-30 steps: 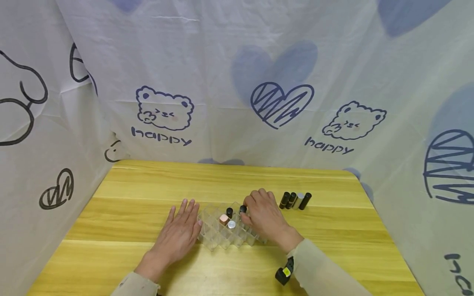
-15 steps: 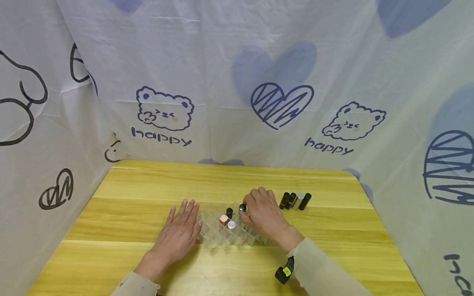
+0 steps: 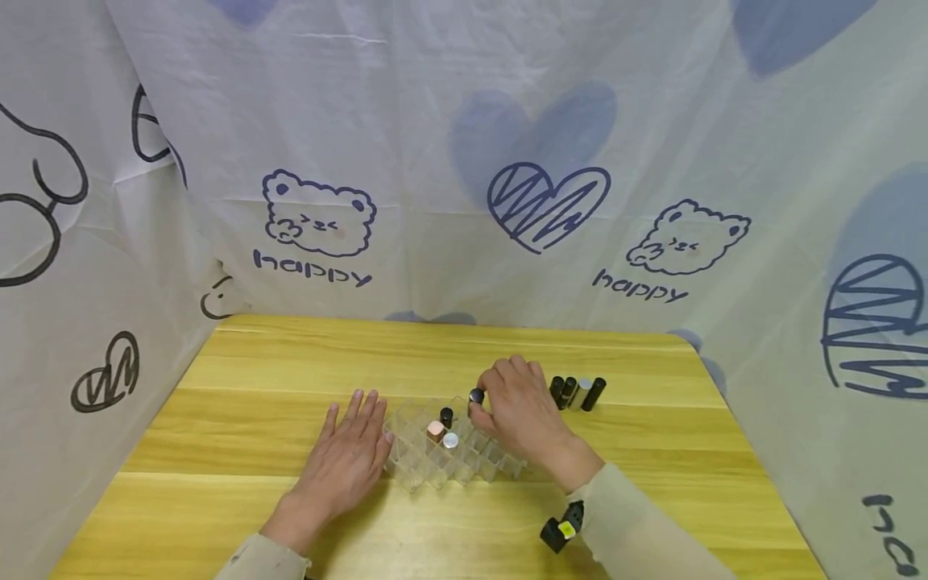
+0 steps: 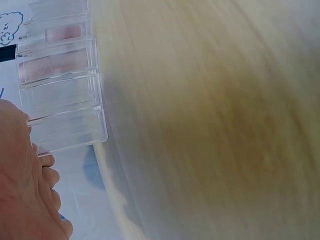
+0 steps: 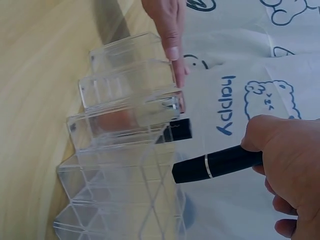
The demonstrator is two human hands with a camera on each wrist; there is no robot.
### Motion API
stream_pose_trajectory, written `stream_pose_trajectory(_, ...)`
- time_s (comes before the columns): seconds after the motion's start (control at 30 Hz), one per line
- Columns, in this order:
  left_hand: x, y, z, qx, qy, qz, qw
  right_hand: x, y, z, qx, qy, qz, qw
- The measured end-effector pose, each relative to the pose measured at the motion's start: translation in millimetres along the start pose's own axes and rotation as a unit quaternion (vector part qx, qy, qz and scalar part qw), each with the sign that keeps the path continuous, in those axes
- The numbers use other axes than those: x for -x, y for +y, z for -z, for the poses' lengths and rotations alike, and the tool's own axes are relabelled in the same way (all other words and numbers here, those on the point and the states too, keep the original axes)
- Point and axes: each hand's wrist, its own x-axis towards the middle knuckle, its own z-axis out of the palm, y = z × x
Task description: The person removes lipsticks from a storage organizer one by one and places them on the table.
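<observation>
My right hand (image 3: 524, 412) pinches a black lipstick tube (image 5: 217, 164) with a thin silver ring. In the right wrist view the tube is tilted and clear of the slots, just above the transparent lipstick organizer (image 3: 416, 471). My left hand (image 3: 346, 451) lies with fingers straight along the organizer's left side, its thumb at the edge. Three lipsticks stand in the organizer: one with a black cap (image 3: 446, 416), one with a pinkish cap (image 3: 435, 428) and one with a silver cap (image 3: 450, 441). Fingers of the right hand partly cover its tube in the head view.
Several lipstick tubes (image 3: 594, 394), black and one silver, lie side by side to the right of the right hand. The wooden table (image 3: 290, 354) ends at a white printed cloth (image 3: 428, 266). A black wrist device (image 3: 561, 528) hangs at the right wrist.
My right hand has risen and moved slightly away from me, lifting the black lipstick tube up from the organizer. The left hand stays beside the organizer.
</observation>
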Motion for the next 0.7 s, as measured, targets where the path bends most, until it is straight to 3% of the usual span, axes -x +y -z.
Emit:
stream_pose_trajectory(0.27,0.0,1.8,1.7,0.001,0.0,0.0,1.0,5.1,8.5,11.2,0.008,0.016,-0.015,0.9997)
stream_pose_trajectory(0.7,-0.2,0.8,-0.5,0.004,0.0,-0.009,1.0,25.2,31.3,25.9,0.012,0.011,-0.051,0.9986)
